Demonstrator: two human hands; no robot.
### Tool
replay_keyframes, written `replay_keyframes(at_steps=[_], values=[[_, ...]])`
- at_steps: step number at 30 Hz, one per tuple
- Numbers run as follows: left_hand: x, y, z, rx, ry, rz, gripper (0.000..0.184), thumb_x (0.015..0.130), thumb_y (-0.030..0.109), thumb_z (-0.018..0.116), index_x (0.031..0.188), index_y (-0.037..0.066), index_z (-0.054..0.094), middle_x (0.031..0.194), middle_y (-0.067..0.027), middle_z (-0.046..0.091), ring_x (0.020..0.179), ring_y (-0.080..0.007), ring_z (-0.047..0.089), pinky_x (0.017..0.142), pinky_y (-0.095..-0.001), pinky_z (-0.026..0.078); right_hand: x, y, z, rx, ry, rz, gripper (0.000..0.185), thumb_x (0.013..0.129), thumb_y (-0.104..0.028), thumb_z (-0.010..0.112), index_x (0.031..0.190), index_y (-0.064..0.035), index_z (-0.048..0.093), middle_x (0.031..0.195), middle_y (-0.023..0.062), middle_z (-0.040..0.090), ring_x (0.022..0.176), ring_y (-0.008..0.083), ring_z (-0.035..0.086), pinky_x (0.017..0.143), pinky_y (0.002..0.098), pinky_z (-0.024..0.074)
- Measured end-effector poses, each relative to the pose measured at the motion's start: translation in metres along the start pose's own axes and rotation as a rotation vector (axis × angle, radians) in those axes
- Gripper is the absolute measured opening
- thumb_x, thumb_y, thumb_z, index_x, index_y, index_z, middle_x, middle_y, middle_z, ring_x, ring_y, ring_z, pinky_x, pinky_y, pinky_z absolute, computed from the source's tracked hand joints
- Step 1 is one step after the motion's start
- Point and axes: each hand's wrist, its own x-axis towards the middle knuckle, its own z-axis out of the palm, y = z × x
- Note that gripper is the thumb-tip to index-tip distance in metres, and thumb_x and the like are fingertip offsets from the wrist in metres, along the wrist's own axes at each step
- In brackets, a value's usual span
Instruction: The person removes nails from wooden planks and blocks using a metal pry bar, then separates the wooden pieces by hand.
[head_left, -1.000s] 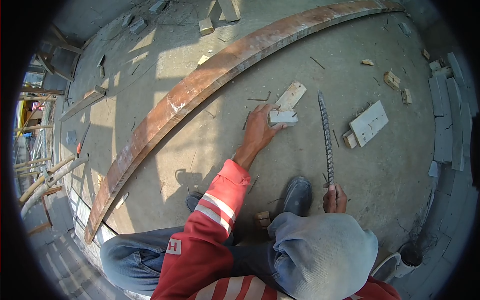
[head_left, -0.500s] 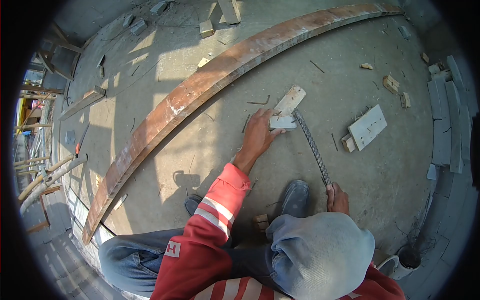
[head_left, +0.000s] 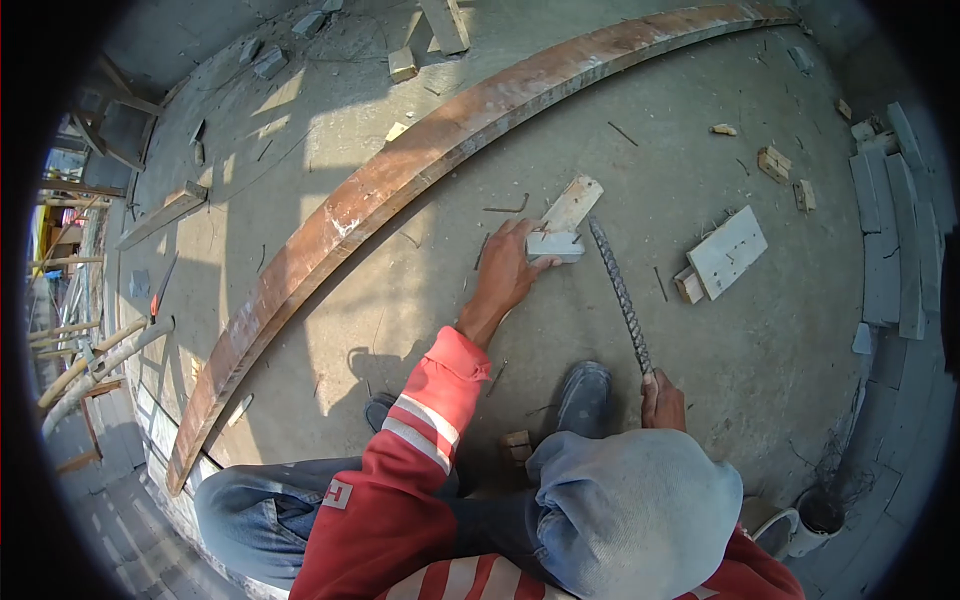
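Note:
My left hand (head_left: 506, 268) grips the near end of a small wooden block (head_left: 557, 247), thumb along its near side. A longer piece of wood (head_left: 577, 200) lies against that block and slants away to the upper right. A thin dark nail seems to stick out of the wood near my fingers, though it is too small to be sure. My right hand (head_left: 663, 402) is closed round the lower end of a ribbed steel bar (head_left: 622, 295). The bar's far end is just right of the wood, with a narrow gap between them.
A long curved timber beam (head_left: 400, 185) arcs across the concrete floor. To the right lie a nailed board (head_left: 730, 252) and small wood scraps (head_left: 774, 164). Loose nails (head_left: 622, 133) are scattered about. Grey blocks (head_left: 882, 270) line the right wall; a bucket (head_left: 818, 512) stands lower right.
The bar's tip has come away slightly from the wood, leaving a small gap. My left hand stays on the block. The whole view has shifted a little.

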Motion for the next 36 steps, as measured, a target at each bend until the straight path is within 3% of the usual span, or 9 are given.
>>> replay_keyframes(at_steps=[2, 8, 13, 15, 24, 26, 27, 30, 36], values=[[-0.01, -0.003, 0.011, -0.025, 0.043, -0.051, 0.059, 0.073, 0.022, 0.089, 0.124, 0.003, 0.066, 0.113, -0.0206, 0.068, 0.105, -0.0407, 0.063, 0.092, -0.0479, 0.05, -0.011, -0.004, -0.023, 0.305, -0.01, 0.181, 0.047, 0.113, -0.038, 0.037, 0.087, -0.0019, 0.051, 0.06, 0.0063, 0.044, 0.052, 0.0194, 0.043, 0.052, 0.0358, 0.0346], [-0.012, 0.001, 0.009, -0.001, 0.051, -0.027, 0.06, 0.073, 0.022, 0.089, 0.124, 0.003, 0.067, 0.111, -0.0213, 0.067, 0.104, -0.0395, 0.064, 0.091, -0.0476, 0.051, 0.006, -0.029, -0.085, 0.597, 0.299, 0.185, 0.046, 0.112, -0.041, 0.039, 0.084, -0.0059, 0.05, 0.062, -0.0017, 0.041, 0.054, 0.0096, 0.04, 0.05, 0.0318, 0.0294], [-0.013, 0.007, 0.006, 0.001, 0.02, -0.015, 0.059, 0.072, 0.021, 0.089, 0.125, 0.004, 0.067, 0.109, -0.0206, 0.066, 0.102, -0.04, 0.064, 0.09, -0.0478, 0.051, 0.005, -0.021, -0.045, 0.328, 0.165, 0.048, 0.044, 0.112, -0.036, 0.041, 0.087, -0.0014, 0.049, 0.059, 0.0104, 0.041, 0.049, 0.0214, 0.04, 0.05, 0.0378, 0.0325], [-0.006, 0.005, -0.001, 0.009, -0.003, -0.003, 0.059, 0.073, 0.021, 0.089, 0.125, 0.005, 0.067, 0.109, -0.0206, 0.065, 0.102, -0.0404, 0.064, 0.09, -0.0479, 0.051, -0.008, 0.007, -0.013, 0.173, -0.098, 0.048, 0.042, 0.111, -0.034, 0.042, 0.088, 0.0006, 0.049, 0.06, 0.0162, 0.042, 0.049, 0.0271, 0.042, 0.051, 0.04, 0.0349], [-0.017, 0.003, 0.01, -0.022, 0.044, -0.035, 0.06, 0.071, 0.024, 0.09, 0.124, 0.003, 0.067, 0.108, -0.0202, 0.065, 0.1, -0.0408, 0.063, 0.089, -0.0474, 0.05, 0.005, -0.026, -0.08, 0.401, 0.255, 0.088, 0.048, 0.112, -0.038, 0.037, 0.085, -0.0021, 0.052, 0.058, 0.0048, 0.038, 0.053, 0.0146, 0.04, 0.051, 0.036, 0.0318], [-0.016, 0.004, 0.009, -0.005, 0.023, -0.045, 0.06, 0.072, 0.025, 0.09, 0.123, 0.003, 0.067, 0.108, -0.0202, 0.065, 0.099, -0.0404, 0.063, 0.089, -0.0475, 0.05, 0.0, -0.036, -0.066, 0.361, 0.155, 0.11, 0.044, 0.112, -0.035, 0.038, 0.089, -0.0002, 0.053, 0.059, 0.0123, 0.043, 0.051, 0.0259, 0.045, 0.053, 0.0406, 0.0346], [-0.015, 0.007, 0.008, -0.007, 0.024, -0.038, 0.06, 0.072, 0.025, 0.09, 0.123, 0.003, 0.067, 0.108, -0.0202, 0.065, 0.099, -0.0404, 0.063, 0.089, -0.0475, 0.05, -0.007, -0.012, -0.035, 0.105, 0.046, 0.115, 0.04, 0.111, -0.031, 0.04, 0.092, 0.0019, 0.053, 0.063, 0.0207, 0.048, 0.055, 0.0418, 0.048, 0.055, 0.047, 0.0372], [-0.006, 0.009, 0.0, -0.004, 0.003, -0.009, 0.058, 0.074, 0.02, 0.088, 0.125, 0.003, 0.066, 0.107, -0.0223, 0.062, 0.098, -0.0421, 0.063, 0.085, -0.0481, 0.051, -0.021, 0.0, -0.023, 0.246, -0.06, 0.148, 0.038, 0.11, -0.027, 0.041, 0.092, 0.003, 0.054, 0.067, 0.0265, 0.051, 0.061, 0.0516, 0.049, 0.058, 0.0516, 0.0383], [-0.018, 0.013, 0.009, -0.033, 0.008, -0.013, 0.057, 0.074, 0.019, 0.088, 0.124, 0.003, 0.066, 0.106, -0.0219, 0.062, 0.097, -0.042, 0.064, 0.085, -0.0485, 0.051, -0.01, -0.017, -0.082, 0.482, 0.182, 0.208, 0.046, 0.112, -0.037, 0.039, 0.086, -0.0004, 0.051, 0.059, 0.0127, 0.044, 0.052, 0.0267, 0.046, 0.052, 0.0395, 0.0355]])
